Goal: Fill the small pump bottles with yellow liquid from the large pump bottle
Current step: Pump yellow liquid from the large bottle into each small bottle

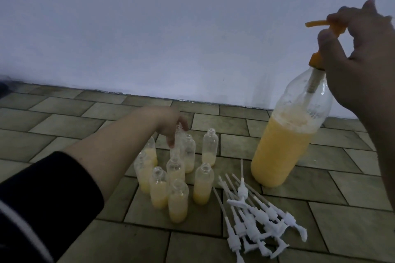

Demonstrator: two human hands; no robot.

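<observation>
Right, L hand [171,129]: fingers curl down round the neck of a clear, seemingly empty small bottle [178,145] at the back of the cluster; pinching it, I'd say.
R hand [359,57]: grips the orange pump head [320,25] on the large bottle [288,134], thumb under, fingers over.
Spout: points left, toward the small bottles.
Key gap: picked bottle sits well left of and below the spout; L hand is nearer, so it likely carries it over.
Axis: both bottles upright; mouth must meet spout tip.
Others: part-filled small bottles [202,186] stand open on the floor tiles [64,113]; white pump tops [256,220] lie heaped nearby.
</observation>
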